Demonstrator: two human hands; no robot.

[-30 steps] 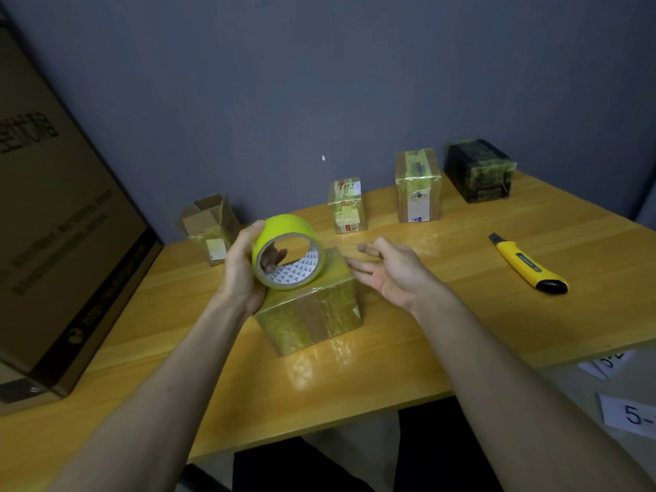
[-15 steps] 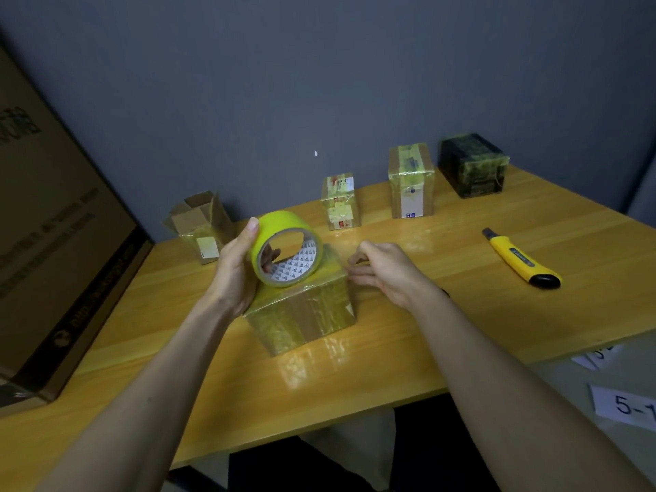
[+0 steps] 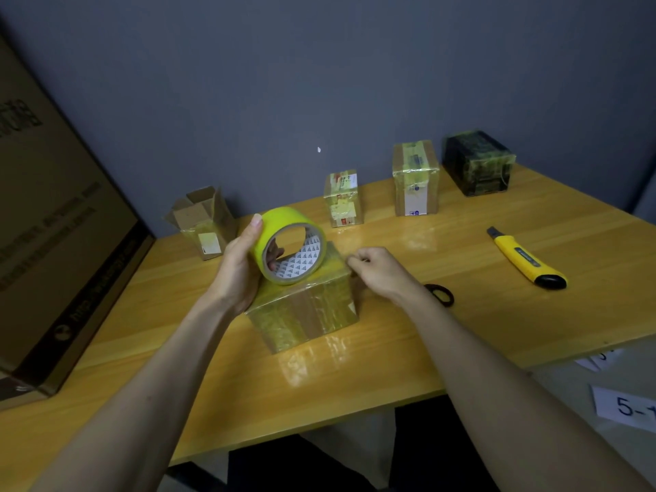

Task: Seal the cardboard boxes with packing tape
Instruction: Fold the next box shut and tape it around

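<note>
A: Left hand (image 3: 236, 269)?
B: Wrapped round the yellow tape roll (image 3: 288, 245), thumb up on the outer band, fingers through the core. Roll held on edge, resting on the top of the taped box (image 3: 307, 308), hollow turned toward the camera, printed liner visible inside.

A: Right hand (image 3: 378, 273)?
B: Fingers curled, tips gathered in a pinch at the box's upper right edge, just beside the roll. Possibly on a tape end; too small and glossy to confirm, so cannot tell what is pinched, if anything.

A: Position of the box?
B: Centre of the wooden table (image 3: 497, 314), between both forearms, already wrapped in glossy tape on the visible faces.

A: Other boxes?
B: Along the wall at the back. Open box (image 3: 202, 221) on the left, flaps up. Small taped box (image 3: 343, 198) behind the roll. Taller taped box (image 3: 415, 179) to its right. Dark wrapped box (image 3: 477, 163) furthest right. All well apart from the hands.

A: Tools?
B: Yellow utility knife (image 3: 525, 261) lying on the table to the right. Black scissor handle (image 3: 440, 294) showing just behind the right wrist.

A: Surroundings?
B: Large cardboard carton (image 3: 53, 225) leaning at far left. Paper slip (image 3: 626, 406) with handwritten "5-" on the floor, lower right.
</note>
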